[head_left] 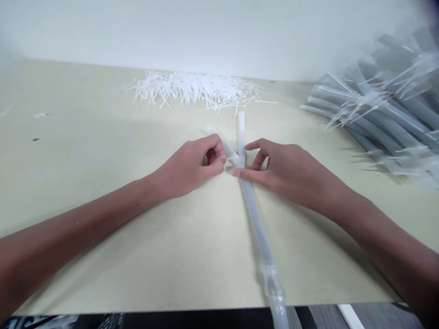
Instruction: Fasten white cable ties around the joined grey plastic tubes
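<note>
Now we are working at the middle of a pale laminate tabletop (78,151), with both forearms reaching in from the lower corners. Our left hand (187,169) is curled closed, its fingers and thumb pinching a short pale piece (222,144) that is running up toward 11 o'clock. The blur is keeping us from telling whether this piece is tube or strap. Our right hand (284,171) is staying open, its forefinger (255,145) and thumb (243,173) spread apart and straddling a translucent plastic tube (255,219), with the thumb tip touching it.

That tube is lying flat on the tabletop, stretching from just beyond our hands toward 5 o'clock and passing over the board's near edge. A moulded fitting (270,278) is sitting along it near that edge. The short pale piece is meeting the tube between our hands.

Toward 12 o'clock, a heap of white cable ties (195,89) is lying against a white wall (192,32). Toward 2 o'clock, bundled grey tubes (384,114) with white ties among them are piling up, well apart from our hands.
</note>
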Demonstrator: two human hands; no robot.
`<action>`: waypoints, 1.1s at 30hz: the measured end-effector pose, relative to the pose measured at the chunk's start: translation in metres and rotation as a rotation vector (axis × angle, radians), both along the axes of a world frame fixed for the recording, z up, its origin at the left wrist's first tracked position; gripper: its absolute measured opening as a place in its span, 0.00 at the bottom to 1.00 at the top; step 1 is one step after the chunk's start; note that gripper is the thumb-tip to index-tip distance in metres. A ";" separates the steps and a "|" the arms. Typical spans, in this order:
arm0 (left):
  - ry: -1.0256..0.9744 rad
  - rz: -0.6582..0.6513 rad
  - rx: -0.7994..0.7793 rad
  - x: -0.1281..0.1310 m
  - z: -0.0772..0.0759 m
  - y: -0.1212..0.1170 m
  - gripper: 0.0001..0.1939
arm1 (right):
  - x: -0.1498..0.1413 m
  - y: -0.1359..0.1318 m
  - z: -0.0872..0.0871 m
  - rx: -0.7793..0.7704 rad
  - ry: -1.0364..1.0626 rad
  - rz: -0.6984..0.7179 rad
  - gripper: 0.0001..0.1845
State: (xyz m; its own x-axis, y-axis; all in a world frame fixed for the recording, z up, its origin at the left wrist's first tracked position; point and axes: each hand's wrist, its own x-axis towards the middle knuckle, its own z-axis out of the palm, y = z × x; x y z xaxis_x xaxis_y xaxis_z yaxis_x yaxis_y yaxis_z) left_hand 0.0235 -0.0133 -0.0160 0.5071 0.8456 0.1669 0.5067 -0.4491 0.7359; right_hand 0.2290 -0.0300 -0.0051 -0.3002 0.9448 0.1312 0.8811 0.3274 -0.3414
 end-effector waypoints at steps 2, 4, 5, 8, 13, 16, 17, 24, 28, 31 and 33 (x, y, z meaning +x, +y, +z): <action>0.008 -0.020 0.041 0.001 0.001 -0.003 0.03 | -0.002 0.001 -0.002 0.012 0.114 0.004 0.22; 0.007 -0.022 0.072 0.003 0.001 -0.006 0.03 | -0.003 0.001 -0.002 -0.035 0.235 -0.007 0.19; 0.002 -0.018 0.079 0.004 0.002 -0.008 0.04 | -0.003 0.002 -0.001 -0.086 0.281 -0.009 0.15; -0.014 -0.012 0.068 0.007 0.002 -0.014 0.03 | -0.002 0.001 0.006 -0.265 0.394 0.021 0.05; 0.032 0.018 0.015 0.009 0.002 -0.017 0.03 | 0.000 -0.002 0.010 -0.414 0.681 0.044 0.07; 0.073 0.023 0.005 0.008 0.002 -0.016 0.05 | -0.001 -0.004 0.009 -0.512 0.684 0.029 0.12; 0.082 0.015 0.008 0.008 0.002 -0.015 0.06 | -0.001 -0.005 0.009 -0.525 0.676 0.029 0.15; 0.074 -0.058 -0.026 0.008 0.004 -0.016 0.10 | -0.005 -0.006 0.011 -0.490 0.610 0.001 0.23; 0.051 -0.093 -0.042 0.008 0.004 -0.016 0.10 | -0.007 -0.005 0.011 -0.475 0.589 -0.022 0.21; 0.022 -0.083 -0.053 0.008 0.004 -0.017 0.11 | -0.007 -0.006 0.012 -0.470 0.593 -0.023 0.19; 0.012 -0.079 -0.071 0.007 0.004 -0.017 0.11 | -0.007 -0.006 0.012 -0.464 0.594 -0.028 0.19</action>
State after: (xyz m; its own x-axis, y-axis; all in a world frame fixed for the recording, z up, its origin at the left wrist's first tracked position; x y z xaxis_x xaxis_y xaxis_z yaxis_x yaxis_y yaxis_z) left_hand 0.0306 -0.0300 -0.0125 0.5741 0.8124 0.1017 0.4809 -0.4352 0.7612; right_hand 0.2216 -0.0362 0.0070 -0.2777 0.9489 -0.1498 0.5114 0.0141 -0.8592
